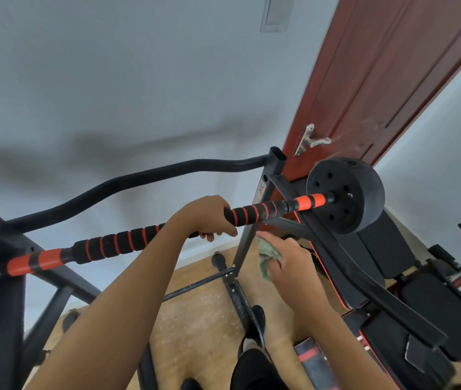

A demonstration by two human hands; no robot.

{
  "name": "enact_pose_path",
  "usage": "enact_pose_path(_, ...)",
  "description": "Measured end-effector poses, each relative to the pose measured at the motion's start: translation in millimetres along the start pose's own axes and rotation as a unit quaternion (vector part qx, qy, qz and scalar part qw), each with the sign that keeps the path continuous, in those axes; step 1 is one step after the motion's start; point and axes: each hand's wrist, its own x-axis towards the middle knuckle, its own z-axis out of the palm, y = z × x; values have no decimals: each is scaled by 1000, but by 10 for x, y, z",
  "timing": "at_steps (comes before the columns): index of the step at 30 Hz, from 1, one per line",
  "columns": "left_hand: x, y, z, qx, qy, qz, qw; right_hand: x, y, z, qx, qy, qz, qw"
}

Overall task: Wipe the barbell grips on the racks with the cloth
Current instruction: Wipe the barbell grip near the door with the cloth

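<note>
across the rack (242,249) the barbell (308,202) is laid, its striped foam grip (116,244) clasped by the left hand (206,215), fingers curled round it. just below, clear of the bar, a green cloth (268,253) is held bunched in the right hand (296,270), fingers clamped on it.

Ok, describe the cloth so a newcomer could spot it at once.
Start at the red door on the right; the black weight plate in front of it caps the orange-and-black barbell. Just below that bar, the right hand grips the cloth: a crumpled pale green wad, the only soft green thing among black metal.
</note>
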Motion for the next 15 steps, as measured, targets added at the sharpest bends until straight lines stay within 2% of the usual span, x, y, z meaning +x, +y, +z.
enact_pose_path(3, -67, -2, 89, 137, 105, 58, 983, 237, -121, -176, 24, 46, -41, 998)
enact_pose_path(6, -105, 4, 148, 180, 143, 74, 970, 632, -278, -285, -4, 43, -70, 997)
enact_pose_path(8, -92, 3, 151, 177, 144, 69, 971, 893, -359, -272, -39, 14, -64, 997)
enact_pose_path(11, -51, -4, 152, 171, 145, 57, 973, 1030, -420, -149, -103, -71, -51, 991)
enact_pose_path(15, 42, -35, 89, 95, 59, 29, 993, 873, -248, 31, -125, -54, -30, 990)
